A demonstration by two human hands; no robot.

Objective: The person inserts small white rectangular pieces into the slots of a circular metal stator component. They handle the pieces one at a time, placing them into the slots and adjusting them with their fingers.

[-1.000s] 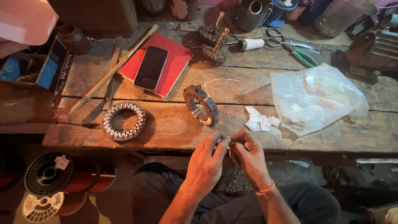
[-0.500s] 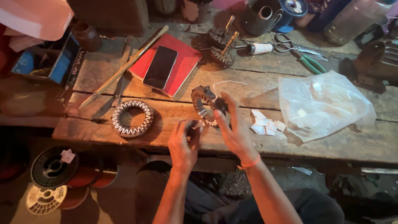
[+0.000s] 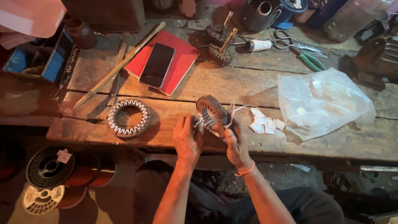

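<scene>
Both hands, left hand [image 3: 187, 140] and right hand [image 3: 236, 144], had fingers closed around a ring-shaped stator core [image 3: 211, 115] held upright at the wooden table [image 3: 290, 143] edge.

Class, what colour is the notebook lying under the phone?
Red notebook, under the black phone; head view.

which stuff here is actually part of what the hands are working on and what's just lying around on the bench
In hand:
left hand and right hand on the stator ring
white string
small paper slips

Lying about:
second ring with white inserts
phone on red notebook
scissors
green pliers
plastic bag
wooden stick
</scene>
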